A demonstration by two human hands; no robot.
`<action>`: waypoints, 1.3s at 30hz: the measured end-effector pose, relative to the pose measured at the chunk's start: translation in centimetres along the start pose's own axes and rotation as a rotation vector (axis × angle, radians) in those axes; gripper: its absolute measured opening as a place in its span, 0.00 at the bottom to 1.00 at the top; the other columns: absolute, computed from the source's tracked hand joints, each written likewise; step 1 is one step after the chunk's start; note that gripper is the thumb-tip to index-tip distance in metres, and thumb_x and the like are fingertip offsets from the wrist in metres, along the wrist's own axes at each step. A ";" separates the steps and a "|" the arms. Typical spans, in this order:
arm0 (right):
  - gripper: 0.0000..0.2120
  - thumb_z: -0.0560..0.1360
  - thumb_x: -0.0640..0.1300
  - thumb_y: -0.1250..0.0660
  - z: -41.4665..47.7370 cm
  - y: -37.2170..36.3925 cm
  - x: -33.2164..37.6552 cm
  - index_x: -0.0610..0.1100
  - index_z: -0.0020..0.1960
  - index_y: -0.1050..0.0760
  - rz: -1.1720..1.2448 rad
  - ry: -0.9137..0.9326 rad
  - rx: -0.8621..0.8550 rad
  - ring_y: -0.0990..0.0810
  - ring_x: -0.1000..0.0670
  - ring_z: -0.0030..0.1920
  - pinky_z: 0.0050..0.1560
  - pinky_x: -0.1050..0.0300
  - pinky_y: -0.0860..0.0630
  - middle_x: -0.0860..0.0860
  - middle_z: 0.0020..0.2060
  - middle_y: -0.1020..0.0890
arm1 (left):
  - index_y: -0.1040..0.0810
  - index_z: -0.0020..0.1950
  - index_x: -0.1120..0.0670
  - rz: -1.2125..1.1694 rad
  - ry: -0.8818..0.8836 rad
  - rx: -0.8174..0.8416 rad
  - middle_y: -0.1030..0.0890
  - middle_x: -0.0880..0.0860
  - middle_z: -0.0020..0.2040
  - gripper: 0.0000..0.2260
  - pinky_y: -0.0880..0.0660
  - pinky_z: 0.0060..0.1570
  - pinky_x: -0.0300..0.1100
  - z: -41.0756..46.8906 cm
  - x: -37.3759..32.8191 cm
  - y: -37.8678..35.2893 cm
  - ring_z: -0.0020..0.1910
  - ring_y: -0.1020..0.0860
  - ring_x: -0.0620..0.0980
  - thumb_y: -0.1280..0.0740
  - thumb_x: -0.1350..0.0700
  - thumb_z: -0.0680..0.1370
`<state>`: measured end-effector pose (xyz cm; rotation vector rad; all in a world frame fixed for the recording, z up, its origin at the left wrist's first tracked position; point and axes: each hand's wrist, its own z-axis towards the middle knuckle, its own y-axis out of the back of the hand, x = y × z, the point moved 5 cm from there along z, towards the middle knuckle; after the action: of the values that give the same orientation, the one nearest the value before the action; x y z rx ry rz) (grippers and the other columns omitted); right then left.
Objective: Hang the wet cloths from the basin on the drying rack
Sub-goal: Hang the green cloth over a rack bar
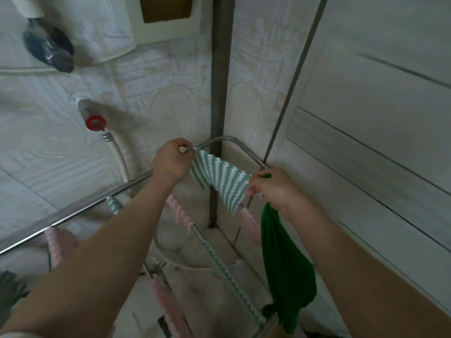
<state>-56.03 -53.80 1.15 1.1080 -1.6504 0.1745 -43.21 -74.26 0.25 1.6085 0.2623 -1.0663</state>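
We see the striped cloth (219, 179) pulled out between both hands, just above the curved far end of the drying rack (229, 140). The left hand (170, 162) is curled tight and pinches one corner right at the rail. Its fingertips are tucked behind the knuckles, so we cannot tell exactly how they grip. The right hand (273, 189) pinches the opposite edge, and its other fingers are clenched round a green cloth (285, 269) that hangs down past the wrist.

On the lower rails hang pink cloths (180, 213) and a second striped one (227, 272) — partly hidden by our forearms. A grey thing (9, 289) is cut off at the left edge.

Behind the rack is a pale patterned wall (158, 93) with a red-handled tap (96, 123) and a white hose (119, 154). A dark wrapped object (48, 47) higher up is hard to make out.
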 end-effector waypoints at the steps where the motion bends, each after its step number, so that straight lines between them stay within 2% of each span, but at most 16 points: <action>1: 0.11 0.76 0.39 0.37 0.2 -0.3 -0.3 0.34 0.54 0.21 -0.001 -0.021 0.014 0.32 0.63 0.17 0.25 0.66 0.38 0.42 0.40 0.15 | 0.21 0.43 0.47 -0.019 0.008 0.003 0.17 0.53 0.39 0.03 0.20 0.45 0.46 0.5 0.1 -0.3 0.40 0.18 0.56 0.35 0.51 0.74; 4: 0.05 0.75 0.41 0.35 1.7 -1.3 -1.2 0.43 0.45 0.21 0.048 -0.076 0.045 0.31 0.63 0.18 0.24 0.68 0.39 0.49 0.36 0.16 | 0.19 0.45 0.49 0.016 -0.031 -0.062 0.16 0.55 0.40 0.06 0.21 0.47 0.44 2.3 -0.3 -1.1 0.42 0.17 0.56 0.35 0.52 0.73; 6: 0.05 0.76 0.41 0.35 2.3 -1.7 -1.8 0.44 0.43 0.22 0.110 -0.126 0.053 0.33 0.58 0.21 0.20 0.69 0.40 0.49 0.36 0.16 | 0.18 0.49 0.53 0.096 -0.088 -0.107 0.16 0.56 0.45 0.08 0.28 0.45 0.38 2.9 -1.3 -1.6 0.46 0.19 0.56 0.35 0.54 0.74; 8: 0.06 0.77 0.41 0.36 3.3 -1.8 -2.6 0.42 0.44 0.22 0.152 -0.189 0.042 0.36 0.55 0.24 0.18 0.68 0.41 0.49 0.34 0.16 | 0.18 0.50 0.55 0.136 -0.109 -0.096 0.16 0.56 0.47 0.09 0.31 0.43 0.38 3.7 -1.9 -2.7 0.48 0.20 0.56 0.35 0.56 0.75; 11: 0.08 0.78 0.40 0.38 4.4 -1.5 -3.8 0.39 0.45 0.21 0.227 -0.264 0.001 0.38 0.55 0.22 0.18 0.67 0.43 0.47 0.35 0.16 | 0.20 0.56 0.55 0.113 -0.105 0.067 0.18 0.56 0.53 0.11 0.32 0.47 0.36 4.9 -1.6 -5.3 0.53 0.21 0.54 0.36 0.57 0.76; 14: 0.08 0.77 0.39 0.39 5.1 -1.4 -4.8 0.38 0.45 0.22 0.300 -0.294 -0.033 0.39 0.57 0.19 0.17 0.67 0.45 0.45 0.39 0.15 | 0.33 0.71 0.54 0.008 -0.152 0.297 0.25 0.54 0.65 0.24 0.35 0.59 0.35 4.3 -1.0 -6.9 0.64 0.27 0.51 0.33 0.59 0.76; 15: 0.08 0.77 0.38 0.39 5.3 -1.4 -5.0 0.39 0.44 0.22 0.320 -0.302 -0.041 0.40 0.57 0.18 0.17 0.67 0.46 0.44 0.39 0.16 | 0.35 0.72 0.53 0.000 -0.190 0.308 0.26 0.54 0.66 0.27 0.34 0.61 0.37 3.7 -0.7 -6.9 0.65 0.28 0.51 0.32 0.61 0.74; 17: 0.07 0.77 0.37 0.38 5.5 -1.5 -5.4 0.40 0.44 0.23 0.338 -0.314 -0.051 0.40 0.57 0.18 0.18 0.67 0.46 0.44 0.40 0.15 | 0.29 0.66 0.54 0.092 -0.292 0.235 0.24 0.56 0.62 0.23 0.29 0.58 0.42 2.4 -0.1 -6.8 0.60 0.25 0.55 0.32 0.62 0.72; 19: 0.05 0.78 0.39 0.38 5.6 -1.6 -5.4 0.41 0.46 0.24 0.305 -0.305 -0.053 0.40 0.56 0.19 0.18 0.67 0.46 0.43 0.40 0.15 | 0.23 0.58 0.56 0.239 -0.355 0.215 0.22 0.57 0.58 0.13 0.31 0.54 0.41 0.7 0.5 -7.3 0.58 0.25 0.56 0.32 0.56 0.74; 20: 0.04 0.77 0.40 0.37 5.5 -1.6 -5.1 0.42 0.49 0.24 0.270 -0.283 -0.049 0.38 0.56 0.20 0.18 0.66 0.45 0.43 0.41 0.15 | 0.21 0.57 0.56 0.305 -0.369 0.249 0.23 0.57 0.60 0.13 0.32 0.56 0.41 -0.1 0.8 -7.8 0.60 0.26 0.55 0.34 0.51 0.76; 23: 0.10 0.74 0.44 0.30 5.2 -2.0 -3.9 0.45 0.55 0.22 0.064 -0.138 0.046 0.29 0.60 0.24 0.21 0.70 0.37 0.46 0.44 0.18 | 0.24 0.63 0.55 0.476 -0.403 0.381 0.34 0.61 0.72 0.21 0.44 0.71 0.45 -1.2 1.6 -9.9 0.74 0.41 0.57 0.40 0.43 0.78; 26: 0.11 0.72 0.48 0.28 4.7 -3.4 -3.1 0.48 0.53 0.19 -0.182 -0.018 0.202 0.22 0.57 0.41 0.36 0.69 0.27 0.54 0.43 0.21 | 0.29 0.68 0.54 0.544 -0.386 0.428 0.44 0.59 0.77 0.24 0.50 0.74 0.49 -0.6 1.9 -10.8 0.77 0.51 0.56 0.44 0.40 0.79; 29: 0.09 0.73 0.48 0.30 4.6 -3.9 -3.1 0.48 0.53 0.18 -0.380 0.075 0.164 0.22 0.55 0.40 0.41 0.63 0.25 0.53 0.41 0.19 | 0.32 0.71 0.53 0.529 -0.381 0.440 0.47 0.57 0.78 0.25 0.52 0.75 0.52 -0.4 2.1 -10.8 0.77 0.54 0.55 0.45 0.40 0.79; 33: 0.10 0.75 0.46 0.33 4.4 -4.1 -3.1 0.48 0.56 0.19 -0.432 0.095 0.156 0.23 0.55 0.37 0.39 0.63 0.27 0.50 0.44 0.18 | 0.31 0.70 0.54 0.455 -0.439 0.308 0.43 0.58 0.76 0.26 0.50 0.74 0.50 -1.6 1.8 -9.8 0.76 0.49 0.57 0.41 0.41 0.78; 37: 0.11 0.75 0.44 0.34 3.8 -3.5 -3.0 0.46 0.56 0.19 -0.369 0.067 0.134 0.22 0.55 0.46 0.45 0.64 0.28 0.52 0.49 0.18 | 0.32 0.71 0.54 0.464 -0.448 0.319 0.44 0.60 0.77 0.27 0.51 0.74 0.48 -2.8 1.9 -10.0 0.77 0.50 0.57 0.40 0.40 0.77; 39: 0.10 0.75 0.44 0.34 3.1 -2.2 -2.5 0.43 0.54 0.18 -0.263 0.031 0.109 0.20 0.53 0.45 0.41 0.63 0.24 0.51 0.46 0.17 | 0.33 0.71 0.54 0.445 -0.425 0.339 0.46 0.60 0.77 0.28 0.51 0.74 0.49 -2.6 1.9 -9.7 0.77 0.51 0.57 0.39 0.40 0.77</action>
<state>-56.57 -55.52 -3.03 1.3864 -1.4653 0.1112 -47.30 -69.35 -7.78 1.5827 -0.5626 -1.1026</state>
